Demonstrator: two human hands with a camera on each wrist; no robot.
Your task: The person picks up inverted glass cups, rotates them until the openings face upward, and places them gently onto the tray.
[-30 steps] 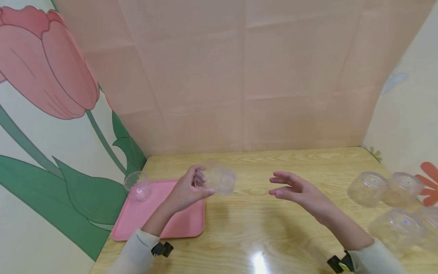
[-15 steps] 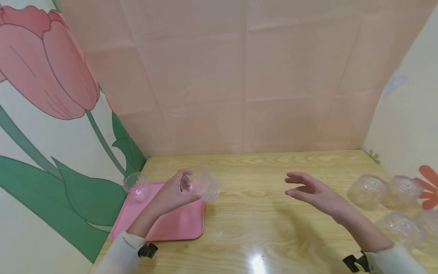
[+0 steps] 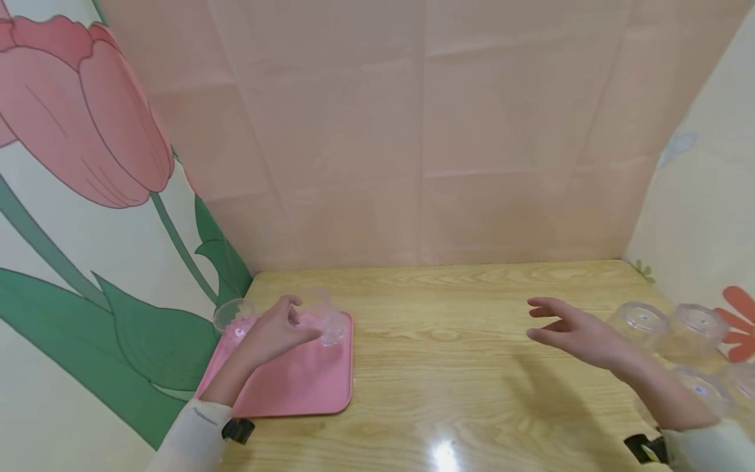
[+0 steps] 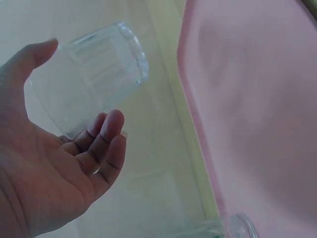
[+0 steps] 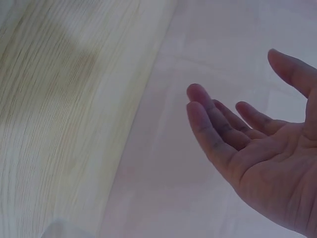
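Observation:
My left hand (image 3: 277, 334) grips a clear plastic cup (image 4: 106, 64) by its wide end, thumb on one side and fingers on the other. In the head view the cup is tilted above the pink tray (image 3: 295, 393), its base toward the right. Another clear cup (image 3: 232, 316) stands at the tray's back left corner, partly behind the left hand. My right hand (image 3: 580, 334) hovers over the table, fingers relaxed and parted, holding nothing. It is nearest to the clear cups at the right, and its forearm hides part of them.
Several clear cups (image 3: 698, 324) stand upside down at the table's right side, by the flowered wall. The wooden table (image 3: 436, 373) ends at a pink-beige backdrop (image 3: 425, 144). A wall with a painted tulip (image 3: 88, 118) borders the left.
The left hand has carried the cup leftward from the table's middle to over the tray. My right hand has moved to the right, toward the group of cups, still holding nothing.

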